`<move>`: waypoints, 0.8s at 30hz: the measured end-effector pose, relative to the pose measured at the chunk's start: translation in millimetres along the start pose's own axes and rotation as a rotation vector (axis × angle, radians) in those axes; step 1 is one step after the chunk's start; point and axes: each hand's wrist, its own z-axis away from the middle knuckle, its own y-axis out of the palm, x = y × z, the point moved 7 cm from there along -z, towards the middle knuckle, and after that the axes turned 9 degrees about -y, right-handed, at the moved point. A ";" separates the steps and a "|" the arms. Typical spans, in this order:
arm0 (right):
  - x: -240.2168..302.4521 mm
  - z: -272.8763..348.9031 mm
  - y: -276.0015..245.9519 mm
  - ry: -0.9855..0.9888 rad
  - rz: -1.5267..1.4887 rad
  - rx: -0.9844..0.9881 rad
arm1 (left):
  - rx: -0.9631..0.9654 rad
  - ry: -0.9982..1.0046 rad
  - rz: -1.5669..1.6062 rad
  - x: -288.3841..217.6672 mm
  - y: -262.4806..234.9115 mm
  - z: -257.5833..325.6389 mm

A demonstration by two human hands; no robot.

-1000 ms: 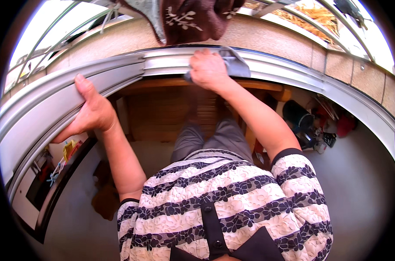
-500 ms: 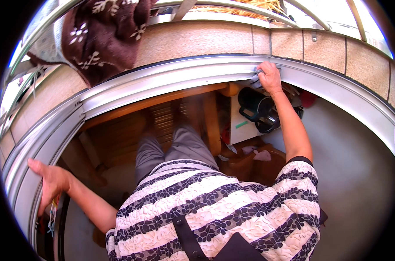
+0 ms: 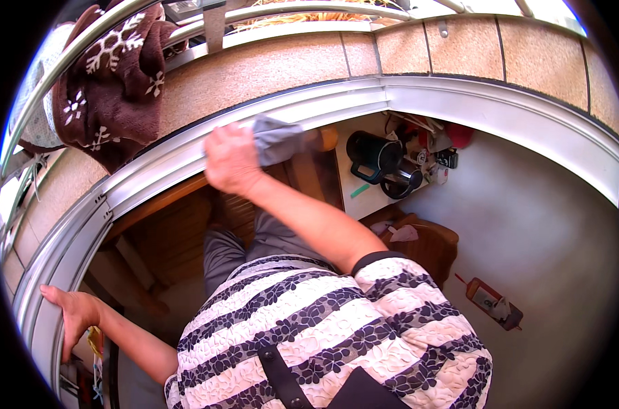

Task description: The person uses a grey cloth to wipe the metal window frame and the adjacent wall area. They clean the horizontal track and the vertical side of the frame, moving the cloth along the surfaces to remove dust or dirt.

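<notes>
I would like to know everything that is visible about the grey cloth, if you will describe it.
The grey cloth has a faint bluish tone and looks like thin, soft, plain fabric. It is crumpled: one part is bunched at the right hand, while a loose, folded part sticks out to that hand's right. It lies across the pale metal-looking rail, and in this view its lower edge reaches past the rail's inner side. The part under the hand is hidden, so its full shape cannot be told.
</notes>
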 end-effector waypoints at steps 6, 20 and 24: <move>18.3 -0.9 9.1 -0.159 -0.001 -0.089 | -0.009 -0.089 -0.057 26.6 17.6 15.4; -161.0 78.7 -137.3 0.488 -0.234 -0.424 | 0.499 -0.861 0.305 20.9 -32.9 127.3; -150.7 105.4 -137.4 0.634 -1.244 -0.691 | 1.249 -1.200 0.673 -38.5 -30.3 242.5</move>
